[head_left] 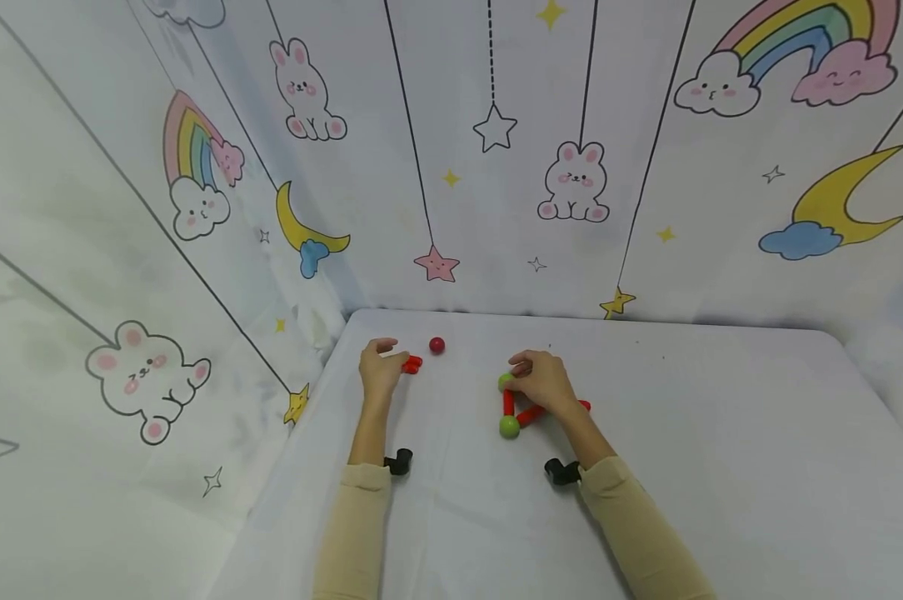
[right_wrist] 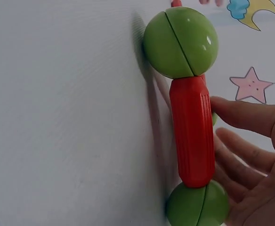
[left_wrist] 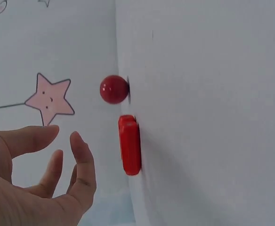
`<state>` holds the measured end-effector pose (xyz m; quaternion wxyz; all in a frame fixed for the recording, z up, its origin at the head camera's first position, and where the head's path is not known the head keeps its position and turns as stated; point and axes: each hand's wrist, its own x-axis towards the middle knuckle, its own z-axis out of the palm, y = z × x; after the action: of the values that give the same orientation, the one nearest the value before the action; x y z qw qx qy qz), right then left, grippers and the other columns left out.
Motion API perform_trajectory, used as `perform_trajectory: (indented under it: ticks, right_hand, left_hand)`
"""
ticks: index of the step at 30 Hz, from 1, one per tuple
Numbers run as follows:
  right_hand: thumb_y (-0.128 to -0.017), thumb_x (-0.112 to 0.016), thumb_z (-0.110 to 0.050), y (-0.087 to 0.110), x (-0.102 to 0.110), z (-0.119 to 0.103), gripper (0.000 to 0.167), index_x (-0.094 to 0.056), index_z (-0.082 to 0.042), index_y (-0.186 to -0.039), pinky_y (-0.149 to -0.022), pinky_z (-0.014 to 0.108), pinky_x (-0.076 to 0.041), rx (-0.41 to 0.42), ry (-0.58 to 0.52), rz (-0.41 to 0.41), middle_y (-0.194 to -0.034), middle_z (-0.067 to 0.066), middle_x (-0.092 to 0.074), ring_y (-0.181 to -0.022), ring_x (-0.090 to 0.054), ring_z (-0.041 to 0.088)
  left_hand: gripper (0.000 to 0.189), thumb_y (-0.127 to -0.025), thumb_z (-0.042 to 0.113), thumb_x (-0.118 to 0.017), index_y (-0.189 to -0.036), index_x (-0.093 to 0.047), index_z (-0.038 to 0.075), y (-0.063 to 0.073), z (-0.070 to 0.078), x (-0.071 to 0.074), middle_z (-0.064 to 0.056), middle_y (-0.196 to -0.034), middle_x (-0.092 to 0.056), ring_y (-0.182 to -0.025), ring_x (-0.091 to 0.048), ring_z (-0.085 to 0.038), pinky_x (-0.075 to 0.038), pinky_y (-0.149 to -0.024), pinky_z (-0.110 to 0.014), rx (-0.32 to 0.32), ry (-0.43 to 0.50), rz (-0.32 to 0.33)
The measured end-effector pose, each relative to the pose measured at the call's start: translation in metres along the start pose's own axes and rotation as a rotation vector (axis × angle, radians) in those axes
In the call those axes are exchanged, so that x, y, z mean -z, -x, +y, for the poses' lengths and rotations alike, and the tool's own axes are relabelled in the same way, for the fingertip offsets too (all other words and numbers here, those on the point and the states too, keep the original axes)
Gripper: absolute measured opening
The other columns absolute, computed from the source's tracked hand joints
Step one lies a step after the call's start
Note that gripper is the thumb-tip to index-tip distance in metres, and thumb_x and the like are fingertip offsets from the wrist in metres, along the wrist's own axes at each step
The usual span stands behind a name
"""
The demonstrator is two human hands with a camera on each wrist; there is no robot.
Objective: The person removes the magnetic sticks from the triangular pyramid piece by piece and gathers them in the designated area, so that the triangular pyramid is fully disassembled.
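Observation:
My left hand [head_left: 379,371] is at the far left of the table, thumb and fingers curved apart with nothing between them. Just beside it lie red sticks [left_wrist: 130,145], and a dark red ball [left_wrist: 114,89] sits a little beyond. My right hand [head_left: 545,382] pinches a green ball [head_left: 506,382] at the far corner of a joined piece. From that ball a red stick [head_left: 508,404] runs to a nearer green ball [head_left: 509,427]. Another ribbed red stick [right_wrist: 192,132] links two green balls in the right wrist view. The hand hides part of the piece in the head view.
A white cloth covers the table [head_left: 721,433]. Behind and to the left hangs a white curtain [head_left: 496,225] printed with rabbits, stars and rainbows. Black wrist mounts [head_left: 561,472] stick out inward from both sleeves. A red stick end [head_left: 586,406] shows right of the right hand.

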<state>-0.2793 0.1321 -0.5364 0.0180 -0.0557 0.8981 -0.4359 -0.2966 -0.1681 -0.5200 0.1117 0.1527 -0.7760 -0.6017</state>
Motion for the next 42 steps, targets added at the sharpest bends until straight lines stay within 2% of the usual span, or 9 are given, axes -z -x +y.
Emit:
perform_trajectory:
  ticks: [3,8,12,15,21,25,30,36,42]
  right_hand:
    - [-0.085,-0.087,-0.021,0.003,0.004,0.000,0.044,-0.073,-0.003,-0.123,-0.083,0.041,-0.058,-0.021,0.018,0.011,-0.103,0.007,-0.076,-0.097,-0.069,0.026]
    - [-0.086,-0.084,-0.016,0.008,0.008,0.001,0.040,-0.073,-0.004,-0.122,-0.076,0.036,-0.059,-0.047,0.016,0.007,-0.103,0.008,-0.075,-0.092,-0.069,0.024]
    - [-0.085,-0.083,-0.008,0.008,0.008,0.002,0.041,-0.072,-0.004,-0.125,-0.074,0.033,-0.061,-0.044,-0.011,-0.016,-0.106,0.008,-0.075,-0.089,-0.071,0.021]
    - [-0.084,-0.084,-0.004,0.008,0.006,0.005,0.044,-0.072,-0.003,-0.126,-0.076,0.035,-0.062,-0.025,-0.023,-0.010,-0.108,0.009,-0.075,-0.091,-0.073,0.022]
    - [-0.083,-0.087,-0.004,0.009,0.005,0.009,0.045,-0.072,-0.003,-0.125,-0.078,0.037,-0.063,-0.007,-0.065,-0.002,-0.113,0.011,-0.075,-0.095,-0.075,0.024]
    - [-0.082,-0.088,-0.005,0.008,0.004,0.012,0.047,-0.072,-0.005,-0.126,-0.077,0.036,-0.063,0.002,-0.094,-0.017,-0.114,0.011,-0.075,-0.093,-0.076,0.021]
    - [-0.080,-0.088,-0.004,0.006,0.003,0.014,0.048,-0.072,-0.005,-0.126,-0.074,0.034,-0.063,0.029,-0.123,-0.050,-0.113,0.010,-0.075,-0.090,-0.076,0.019]
    - [-0.080,-0.088,-0.001,0.005,0.003,0.015,0.050,-0.071,-0.005,-0.127,-0.074,0.034,-0.063,0.041,-0.185,-0.085,-0.116,0.010,-0.073,-0.095,-0.076,0.021]
    - [-0.080,-0.088,-0.002,0.005,0.001,0.016,0.050,-0.072,-0.007,-0.127,-0.074,0.034,-0.064,0.053,-0.198,-0.105,-0.115,0.008,-0.073,-0.094,-0.076,0.020]
  left_hand:
    - [0.040,-0.091,-0.001,-0.072,-0.130,-0.061,-0.006,0.008,0.006,-0.014,-0.028,-0.136,-0.055,-0.094,-0.070,-0.032,-0.061,-0.089,-0.046,0.006,0.055,-0.093]
    - [0.044,-0.091,-0.005,-0.073,-0.131,-0.058,-0.010,0.019,0.012,-0.035,-0.029,-0.134,-0.056,-0.092,-0.068,-0.022,-0.062,-0.089,-0.043,0.020,0.136,-0.236]
    - [0.046,-0.091,-0.004,-0.074,-0.133,-0.057,-0.010,0.026,0.014,-0.050,-0.030,-0.137,-0.053,-0.097,-0.068,-0.026,-0.062,-0.090,-0.042,0.045,0.189,-0.338]
    - [0.045,-0.091,-0.003,-0.075,-0.133,-0.059,-0.008,0.031,0.014,-0.063,-0.031,-0.139,-0.053,-0.099,-0.070,-0.030,-0.061,-0.090,-0.042,0.050,0.170,-0.387]
    - [0.047,-0.089,0.002,-0.079,-0.132,-0.061,-0.004,0.046,0.011,-0.089,-0.027,-0.139,-0.056,-0.105,-0.069,-0.030,-0.062,-0.090,-0.040,0.082,0.074,-0.455]
    - [0.049,-0.085,0.004,-0.083,-0.130,-0.062,0.000,0.053,0.010,-0.099,-0.022,-0.137,-0.060,-0.108,-0.067,-0.029,-0.061,-0.091,-0.040,0.087,0.026,-0.477]
    - [0.050,-0.082,0.009,-0.086,-0.127,-0.065,0.004,0.059,0.011,-0.102,-0.015,-0.131,-0.064,-0.109,-0.066,-0.029,-0.060,-0.092,-0.038,0.062,-0.034,-0.468]
    - [0.051,-0.081,0.011,-0.088,-0.127,-0.066,0.004,0.061,0.009,-0.102,-0.015,-0.131,-0.065,-0.113,-0.065,-0.029,-0.060,-0.093,-0.039,0.049,-0.038,-0.491]
    - [0.052,-0.080,0.010,-0.087,-0.127,-0.067,0.004,0.060,0.009,-0.103,-0.015,-0.129,-0.067,-0.106,-0.067,-0.028,-0.060,-0.091,-0.039,0.044,-0.047,-0.488]
